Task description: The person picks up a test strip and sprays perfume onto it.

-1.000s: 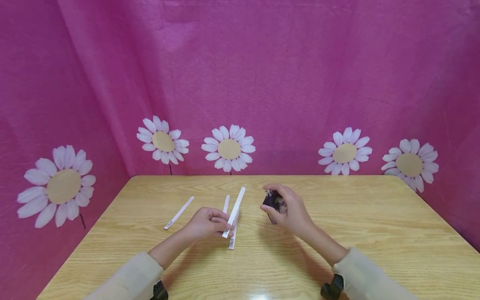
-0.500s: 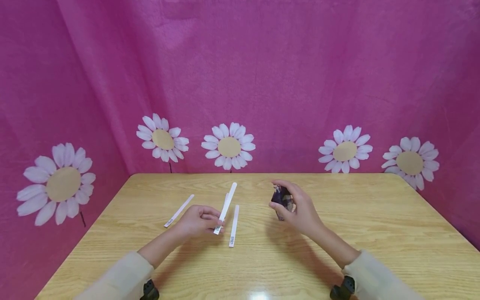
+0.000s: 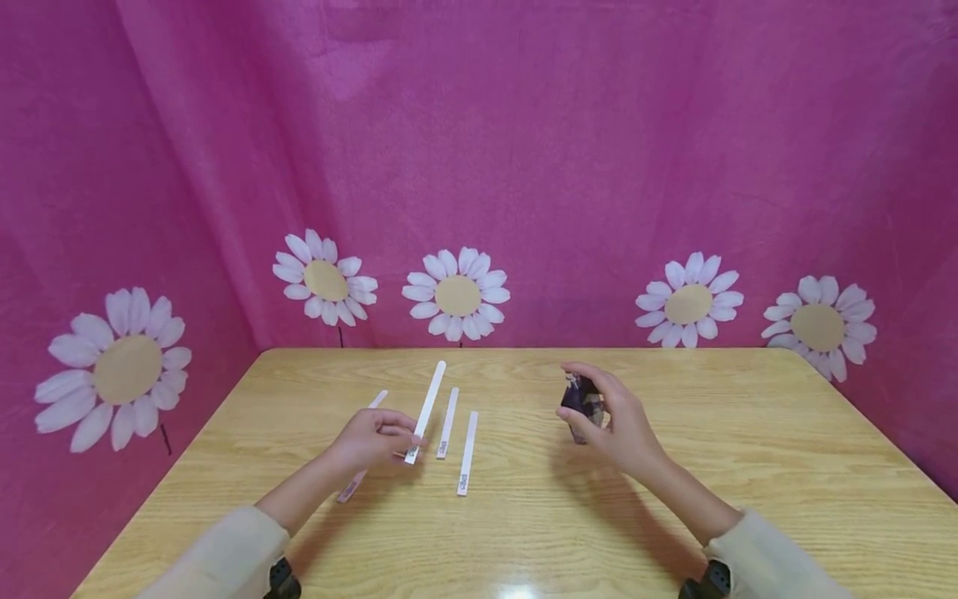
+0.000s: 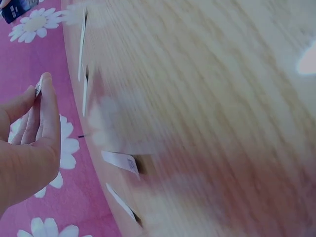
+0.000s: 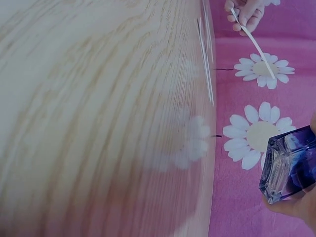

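Observation:
My left hand [image 3: 368, 441] pinches a white perfume test strip [image 3: 428, 408] between thumb and fingers, above the table. The strip slants up and away, its small dark print at the near end. In the left wrist view that strip appears almost edge-on at the fingertips. My right hand [image 3: 624, 424] grips a dark purple glass perfume bottle [image 5: 289, 165], raised off the table at the right. The palm and fingers cover part of the bottle. Two test strips, one farther [image 3: 448, 424] and one nearer [image 3: 467, 453], lie between the hands. Another strip [image 3: 353, 485] shows below my left hand.
A further strip [image 3: 378, 399] lies behind my left hand, partly hidden by it. The wooden table [image 3: 516, 516] reaches to a pink curtain [image 3: 554, 166] printed with white daisies at the back and sides.
My left hand has moved left with its test strip, away from the two strips lying in the middle. My right hand has shifted right, still gripping the perfume bottle.

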Action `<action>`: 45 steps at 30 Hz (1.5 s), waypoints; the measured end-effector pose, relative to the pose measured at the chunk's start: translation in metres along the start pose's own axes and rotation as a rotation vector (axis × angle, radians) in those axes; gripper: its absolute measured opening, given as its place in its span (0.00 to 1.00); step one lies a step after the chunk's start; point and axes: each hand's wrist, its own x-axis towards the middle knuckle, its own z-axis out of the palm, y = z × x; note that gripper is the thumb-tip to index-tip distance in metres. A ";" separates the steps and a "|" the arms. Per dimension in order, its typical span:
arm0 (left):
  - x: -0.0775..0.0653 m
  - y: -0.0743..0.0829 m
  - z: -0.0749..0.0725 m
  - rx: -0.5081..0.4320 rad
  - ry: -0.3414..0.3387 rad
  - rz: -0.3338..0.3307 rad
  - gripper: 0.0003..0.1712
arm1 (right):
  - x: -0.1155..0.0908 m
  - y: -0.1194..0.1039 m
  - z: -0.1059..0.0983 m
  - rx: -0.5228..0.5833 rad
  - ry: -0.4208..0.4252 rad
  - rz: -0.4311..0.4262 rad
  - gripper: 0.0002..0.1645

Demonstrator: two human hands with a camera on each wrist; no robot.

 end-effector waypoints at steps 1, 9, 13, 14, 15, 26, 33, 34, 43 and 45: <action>0.000 -0.001 -0.001 -0.003 0.002 -0.003 0.16 | 0.000 0.001 0.000 0.000 0.001 0.000 0.34; 0.002 -0.012 -0.007 -0.037 0.011 -0.034 0.15 | -0.003 0.002 -0.004 0.004 -0.004 0.004 0.33; 0.002 -0.017 -0.008 -0.091 0.022 -0.063 0.15 | -0.006 0.003 -0.005 0.020 -0.018 0.027 0.33; 0.002 -0.018 -0.008 -0.102 0.024 -0.068 0.15 | -0.007 0.003 -0.005 0.027 -0.023 0.033 0.33; 0.003 -0.019 -0.008 -0.111 0.026 -0.070 0.14 | -0.007 0.003 -0.005 0.033 -0.028 0.039 0.33; 0.013 -0.023 -0.006 -0.014 0.092 -0.115 0.16 | -0.009 0.004 -0.005 0.088 -0.071 0.054 0.32; 0.013 -0.023 -0.005 0.088 0.172 -0.120 0.12 | -0.010 0.002 -0.006 0.093 -0.087 0.070 0.32; 0.013 -0.022 -0.005 0.109 0.177 -0.112 0.11 | -0.010 0.003 -0.006 0.089 -0.086 0.069 0.32; 0.012 -0.017 -0.009 0.213 0.166 -0.061 0.10 | -0.011 0.005 -0.008 0.098 -0.093 0.069 0.32; 0.014 -0.015 -0.008 0.236 0.150 -0.033 0.11 | -0.012 0.006 -0.009 0.097 -0.098 0.083 0.32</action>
